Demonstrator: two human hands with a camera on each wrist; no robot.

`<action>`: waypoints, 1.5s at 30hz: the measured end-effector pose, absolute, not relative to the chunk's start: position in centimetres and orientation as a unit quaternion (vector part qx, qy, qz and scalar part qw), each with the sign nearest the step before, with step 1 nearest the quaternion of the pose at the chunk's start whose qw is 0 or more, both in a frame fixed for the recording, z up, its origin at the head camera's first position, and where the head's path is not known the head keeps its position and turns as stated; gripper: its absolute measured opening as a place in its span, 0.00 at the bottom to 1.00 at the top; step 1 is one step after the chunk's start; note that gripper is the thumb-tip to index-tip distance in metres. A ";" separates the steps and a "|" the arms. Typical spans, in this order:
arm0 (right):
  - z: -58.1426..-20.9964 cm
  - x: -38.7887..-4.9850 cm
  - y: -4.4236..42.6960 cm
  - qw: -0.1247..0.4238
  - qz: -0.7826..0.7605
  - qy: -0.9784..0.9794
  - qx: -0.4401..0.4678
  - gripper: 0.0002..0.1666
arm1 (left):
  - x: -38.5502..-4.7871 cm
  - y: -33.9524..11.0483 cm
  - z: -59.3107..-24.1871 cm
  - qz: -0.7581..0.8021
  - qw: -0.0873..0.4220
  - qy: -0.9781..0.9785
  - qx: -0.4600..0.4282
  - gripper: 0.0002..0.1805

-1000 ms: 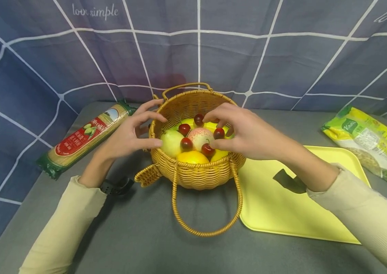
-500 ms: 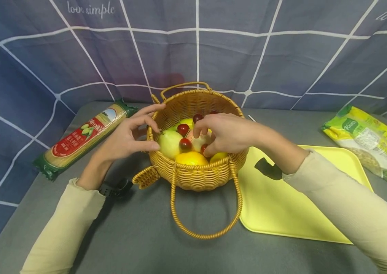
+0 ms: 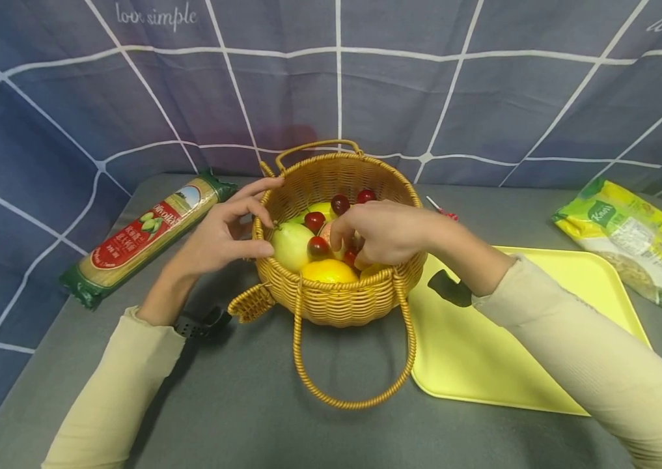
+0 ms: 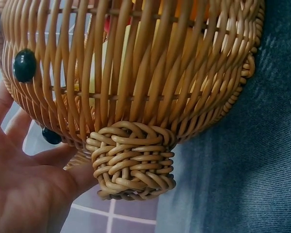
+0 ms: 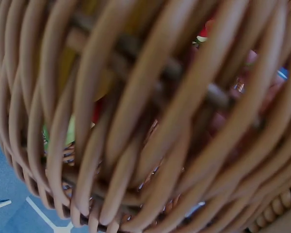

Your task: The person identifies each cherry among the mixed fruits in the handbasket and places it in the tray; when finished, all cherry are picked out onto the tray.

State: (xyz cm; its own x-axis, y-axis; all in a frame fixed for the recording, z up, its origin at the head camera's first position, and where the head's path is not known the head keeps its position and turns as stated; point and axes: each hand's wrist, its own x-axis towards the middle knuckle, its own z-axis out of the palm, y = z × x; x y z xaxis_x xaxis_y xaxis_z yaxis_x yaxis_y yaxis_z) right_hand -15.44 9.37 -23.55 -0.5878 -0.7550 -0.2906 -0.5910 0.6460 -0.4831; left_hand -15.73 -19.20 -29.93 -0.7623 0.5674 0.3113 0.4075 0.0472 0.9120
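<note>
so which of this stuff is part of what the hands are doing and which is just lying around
Seemingly in use:
- wicker basket
- cherries, pear, yellow fruit inside
- left hand at the rim
- right hand inside

Apparently just lying about:
- pasta packet
- yellow tray
- Knorr bag

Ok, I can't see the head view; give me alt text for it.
A person's right hand, fingers curled, is inside a round golden wicker basket of glossy red cherries, a pale green pear and yellow fruit; the left hand is at its left rim. A flat rectangular yellow tray lies right, a long red-labelled pasta packet left, on a grey tabletop.
</note>
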 end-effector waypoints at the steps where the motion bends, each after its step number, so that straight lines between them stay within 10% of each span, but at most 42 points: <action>1: -23.6 -15.4 9.3 0.239 -0.169 0.876 -0.384 0.19 | -15.7 -19.2 -29.9 0.601 0.066 0.721 0.337 0.11; 34: -23.0 -13.5 11.6 0.109 -0.372 0.842 -0.376 0.16 | -15.5 -19.4 -30.3 0.627 0.064 0.700 0.337 0.13; 45: -21.9 -10.1 17.3 -0.030 -0.416 0.836 -0.356 0.16 | -15.7 -19.0 -30.3 0.623 0.064 0.704 0.336 0.11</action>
State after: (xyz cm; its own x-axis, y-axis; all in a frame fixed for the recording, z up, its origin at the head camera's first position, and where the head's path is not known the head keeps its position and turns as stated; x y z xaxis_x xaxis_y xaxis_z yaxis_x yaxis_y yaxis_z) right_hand -10.10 17.35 -21.90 -0.7441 -0.5713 0.3462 -0.6208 0.3998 -0.6744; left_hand -15.74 -18.96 -30.33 -0.7664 0.5518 0.3288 0.3934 -0.0015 0.9194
